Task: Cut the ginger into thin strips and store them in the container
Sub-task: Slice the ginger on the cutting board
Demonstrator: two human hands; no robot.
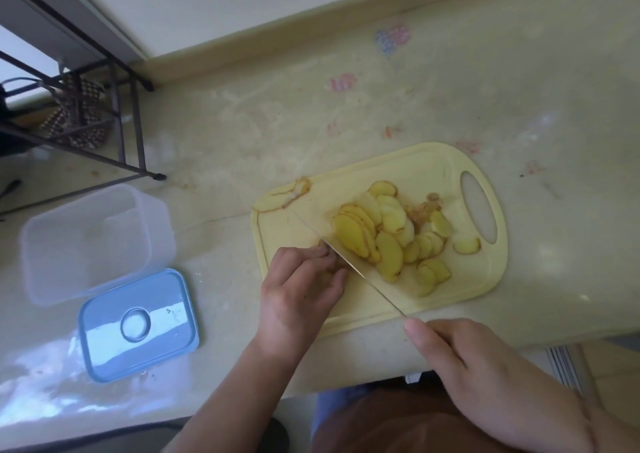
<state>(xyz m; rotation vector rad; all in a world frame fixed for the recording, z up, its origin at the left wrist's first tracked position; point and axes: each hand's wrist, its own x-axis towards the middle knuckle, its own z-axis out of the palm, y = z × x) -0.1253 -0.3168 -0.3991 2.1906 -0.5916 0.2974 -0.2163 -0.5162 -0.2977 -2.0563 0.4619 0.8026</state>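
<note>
- Nearest to me, my right hand (pixel 460 352) is closing around the knife handle, which stays hidden under the palm; my index finger is lying along the spine of the knife (pixel 349 265).
- The blade is running diagonally over the cutting board (pixel 426 161), from my right hand up and to the left, with its tip reaching toward the far left corner of the board.
- My left hand (pixel 301 286) is resting on the near left part of the board with the fingers curled; the fingertips (pixel 329 251) are pressing down a small remaining piece of ginger just against the left side of the blade. Most of this piece is covered by the fingers, so I cannot tell its long axis.
- The pile of ginger slices (pixel 388 234) is lying on the right side of the blade, overlapping like fallen cards, still as flat rounds and not yet as strips. It is nearer to my right hand than to my left.
- I am judging that the slices must be stacked and turned across the blade before strips can be cut.
- A strip of peel (pixel 294 193) is hanging at the far left edge of the board.
- To the left, well apart from the board, the blue lid (pixel 138 324) is lying flat, and just behind it the clear container (pixel 86 241) is standing open and, as I see, holding no ginger.
</note>
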